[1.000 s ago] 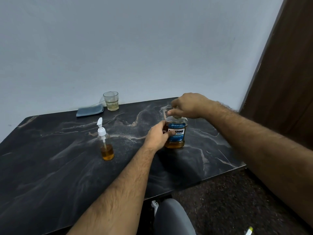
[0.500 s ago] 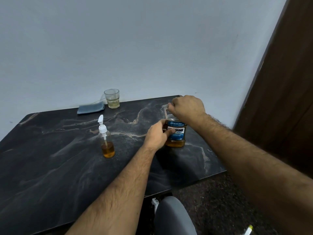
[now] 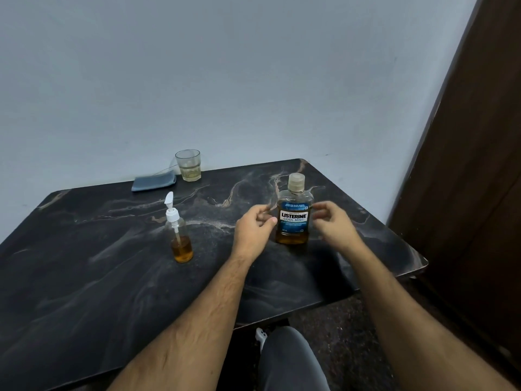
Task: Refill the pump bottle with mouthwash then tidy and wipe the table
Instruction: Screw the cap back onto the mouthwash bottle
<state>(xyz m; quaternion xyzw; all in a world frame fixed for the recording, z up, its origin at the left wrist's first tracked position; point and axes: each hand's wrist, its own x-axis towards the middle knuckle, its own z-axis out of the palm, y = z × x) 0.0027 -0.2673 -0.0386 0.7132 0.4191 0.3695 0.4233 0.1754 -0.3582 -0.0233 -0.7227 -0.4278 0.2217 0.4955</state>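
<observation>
Mouthwash bottle (image 3: pixel 294 214) stands upright on the dark marble-pattern table (image 3: pixel 84 277), toward its right edge and nearer the far right corner, cap (image 3: pixel 296 182) on, amber liquid low in the body. Left hand (image 3: pixel 253 231) sits just left of the bottle, fingers loosely curled, thumb tip close to the label; contact cannot be told. Right hand (image 3: pixel 334 225) sits just right of it, fingers half curled and blurred, holding nothing. Bottle lies between the two hands, ungripped.

Pump bottle (image 3: pixel 179 235) stands upright left of the left hand, well apart from the mouthwash bottle, pump head on, amber liquid filling roughly the lower third. Bare tabletop runs from it to the left edge and near edge. At the far edge, against the wall: a glass (image 3: pixel 188 165) holding a little pale liquid, and just left of it a folded grey-blue cloth (image 3: pixel 154 182). Nothing lies between the two bottles except the left hand.
</observation>
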